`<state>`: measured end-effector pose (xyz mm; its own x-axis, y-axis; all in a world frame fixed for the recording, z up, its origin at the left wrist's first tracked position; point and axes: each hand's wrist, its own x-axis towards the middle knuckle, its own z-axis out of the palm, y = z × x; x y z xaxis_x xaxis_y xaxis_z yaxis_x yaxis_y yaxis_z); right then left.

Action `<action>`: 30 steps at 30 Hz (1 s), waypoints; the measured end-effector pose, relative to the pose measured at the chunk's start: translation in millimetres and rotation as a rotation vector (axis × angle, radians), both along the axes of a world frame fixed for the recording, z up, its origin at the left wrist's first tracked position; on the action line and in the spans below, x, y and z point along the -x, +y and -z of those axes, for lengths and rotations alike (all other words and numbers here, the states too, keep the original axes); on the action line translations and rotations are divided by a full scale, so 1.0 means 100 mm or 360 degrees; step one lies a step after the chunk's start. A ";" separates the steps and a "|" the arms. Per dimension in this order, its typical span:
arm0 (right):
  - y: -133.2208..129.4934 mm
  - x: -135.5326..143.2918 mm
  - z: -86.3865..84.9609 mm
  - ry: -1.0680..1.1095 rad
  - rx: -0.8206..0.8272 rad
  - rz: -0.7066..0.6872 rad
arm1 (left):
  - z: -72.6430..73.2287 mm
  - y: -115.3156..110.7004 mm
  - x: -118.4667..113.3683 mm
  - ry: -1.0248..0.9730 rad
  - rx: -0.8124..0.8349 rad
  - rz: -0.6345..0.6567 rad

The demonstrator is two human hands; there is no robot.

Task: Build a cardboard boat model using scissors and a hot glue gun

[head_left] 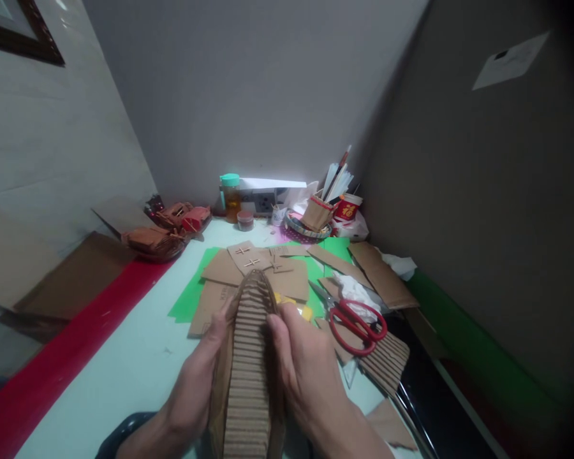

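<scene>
a long cardboard piece (251, 370) stands in the lower middle of the frame, narrowing to a rounded point at its top. its middle is a strip of brown ridges running crosswise, with smoother, folded-up sides along both edges. its lower end runs out of the frame. two hands have hold of it: the left hand (196, 382) is curled closed against its left side, and the right hand (310, 363) is closed on its right side, thumb near the upper edge.

on the table (100, 376) there is one pair of scissors (358, 326) with red handles, right of centre, beside one crumpled white tissue (358, 294). three small stick crosses (252, 262) lie on flat cardboard (287, 280) beyond the piece, with green sheets (184, 306) underneath. toward the back are one bottle (231, 203) with a teal lid, one small round tub (245, 221), one cardboard holder (317, 214) full of sticks, and one red and white cup (348, 208).
</scene>
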<state>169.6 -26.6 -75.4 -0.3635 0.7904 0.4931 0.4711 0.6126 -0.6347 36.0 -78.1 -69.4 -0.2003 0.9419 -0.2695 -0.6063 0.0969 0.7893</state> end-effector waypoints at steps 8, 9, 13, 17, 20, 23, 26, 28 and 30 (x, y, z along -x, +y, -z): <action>-0.09 0.05 -0.04 0.0482 0.0526 -0.0092 | -0.02 0.03 0.04 -0.0111 0.0221 0.0106; -0.11 0.06 -0.03 0.0571 0.0612 -0.0117 | -0.01 0.02 0.05 0.0059 0.0271 0.0003; -0.19 0.12 0.03 0.0734 0.0658 -0.0125 | 0.01 -0.03 0.07 0.0827 0.0262 -0.0262; -0.28 0.21 0.13 0.0757 0.0546 -0.0057 | 0.09 -0.07 0.08 0.1142 -0.0023 -0.0182; -0.33 0.24 0.15 0.0782 0.0475 0.0026 | 0.11 -0.07 0.08 0.1170 -0.0042 -0.0175; -0.30 0.22 0.12 0.0717 0.0474 -0.0019 | 0.05 -0.04 0.05 0.1049 0.0040 -0.0196; -0.21 0.19 0.06 0.0690 0.0478 -0.0104 | 0.00 -0.02 0.01 0.0834 0.0149 -0.0241; -0.15 0.17 0.03 0.0713 0.0526 -0.0110 | -0.02 0.00 -0.01 0.0564 0.0215 -0.0196; -0.11 0.15 0.01 0.0711 0.0584 -0.0098 | -0.06 0.02 -0.01 0.0208 0.0282 -0.0081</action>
<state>154.7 -37.4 -76.6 -0.2339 0.9225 0.3072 0.0791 0.3330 -0.9396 36.6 -76.2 -63.6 -0.2904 0.8700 -0.3984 -0.5075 0.2130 0.8349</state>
